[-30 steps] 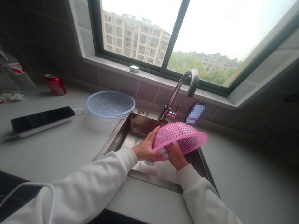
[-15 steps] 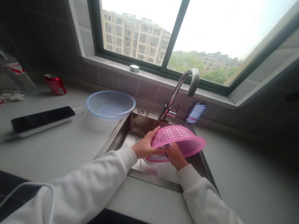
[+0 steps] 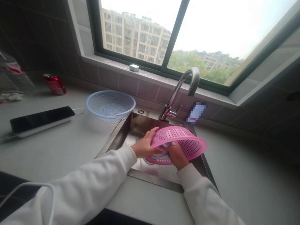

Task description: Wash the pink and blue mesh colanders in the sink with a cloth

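Note:
A pink perforated plastic colander [image 3: 185,143] is held tilted over the steel sink [image 3: 131,131], its open side facing me. My left hand [image 3: 145,147] grips its left rim, fingers curled over the edge. My right hand [image 3: 175,154] is inside the bowl, closed on a pale cloth or sponge [image 3: 164,149] pressed against the inner wall. Both arms wear white sleeves.
A curved chrome tap [image 3: 180,90] rises behind the sink. On the grey counter to the left are a blue colander [image 3: 110,104], a black phone on a white slab [image 3: 42,120], a red can [image 3: 55,84] and a plastic bottle [image 3: 11,78]. A window ledge runs behind.
The pink colander has tilted, so more of its inside faces me, and it sits slightly lower over the sink. My right hand has shifted a little inside it.

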